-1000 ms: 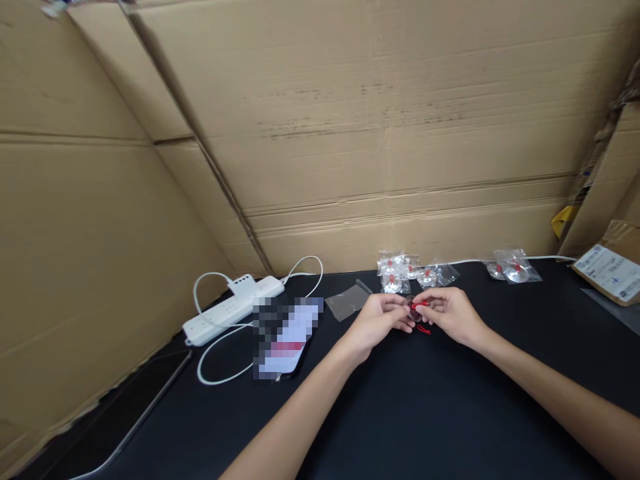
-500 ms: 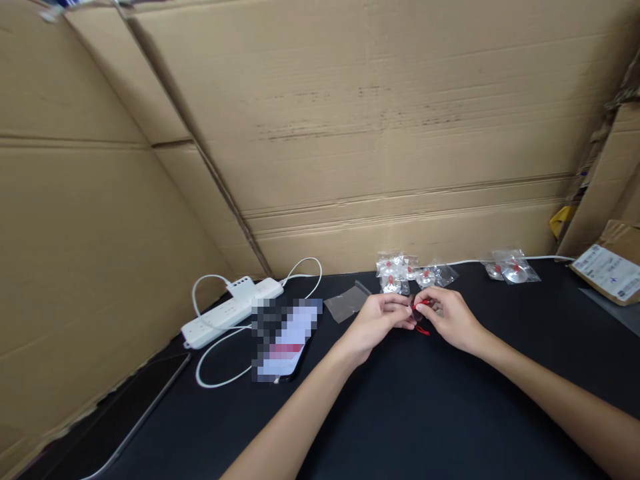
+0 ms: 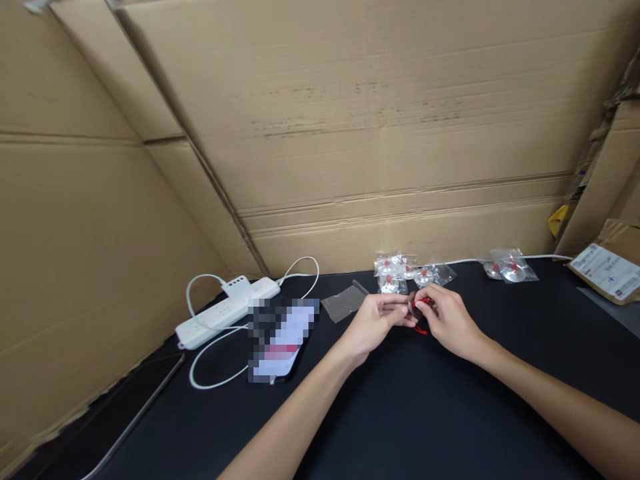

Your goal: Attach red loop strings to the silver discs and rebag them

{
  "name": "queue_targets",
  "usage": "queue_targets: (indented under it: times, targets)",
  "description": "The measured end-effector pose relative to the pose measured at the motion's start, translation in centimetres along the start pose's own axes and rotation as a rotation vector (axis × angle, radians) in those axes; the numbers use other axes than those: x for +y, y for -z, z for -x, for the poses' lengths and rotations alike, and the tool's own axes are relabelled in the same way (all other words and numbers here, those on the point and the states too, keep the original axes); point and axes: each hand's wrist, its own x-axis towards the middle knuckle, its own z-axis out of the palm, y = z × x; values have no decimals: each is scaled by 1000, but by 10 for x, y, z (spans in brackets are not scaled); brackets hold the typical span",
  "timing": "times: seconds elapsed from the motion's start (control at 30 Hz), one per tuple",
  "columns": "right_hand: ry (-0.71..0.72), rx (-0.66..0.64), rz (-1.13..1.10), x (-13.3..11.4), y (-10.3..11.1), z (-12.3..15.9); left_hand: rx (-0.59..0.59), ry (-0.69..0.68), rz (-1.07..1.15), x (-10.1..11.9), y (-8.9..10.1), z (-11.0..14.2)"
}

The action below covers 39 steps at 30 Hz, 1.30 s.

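My left hand (image 3: 376,320) and my right hand (image 3: 449,317) meet over the black table (image 3: 400,413), fingertips pinched together. Between them sits a small round clear disc with a red cord (image 3: 419,308); both hands grip it. A loop of the red cord hangs just below the fingers. Right behind the hands lies a cluster of small clear bags (image 3: 406,273), each with a silvery disc and a red piece. An empty clear bag (image 3: 343,303) lies flat to the left of my left hand.
A white power strip (image 3: 225,312) with a looping white cable and a phone (image 3: 283,337) lie at left. Two more bagged discs (image 3: 509,270) lie at the back right, near a labelled cardboard box (image 3: 607,267). Cardboard walls (image 3: 350,133) enclose the table; a dark tablet (image 3: 130,413) lies front left.
Both hands have stayed together on the disc, fingers shifting slightly on the red cord. The view has drifted a little.
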Motion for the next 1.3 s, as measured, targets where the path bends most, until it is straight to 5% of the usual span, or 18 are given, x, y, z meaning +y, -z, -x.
queue_targets:
  times: [0.43, 0.6, 0.83, 1.1, 1.3]
  targets:
    - [-54, 5, -49, -6, -4, 2, 130, -137, -144, -15, -8, -2]
    - [-259, -46, -334, 3, -9, 0, 161, -189, -329, -11, -12, 3]
    - [-535, -112, -789, 2, -6, -3, 192, -484, -811, -5, -11, 9]
    - [-608, -157, -1013, -6, 6, -6, 215, -539, -764, 0, -13, 9]
    - [-558, -139, -962, -7, 6, -6, 239, -586, -780, 0, -12, 10]
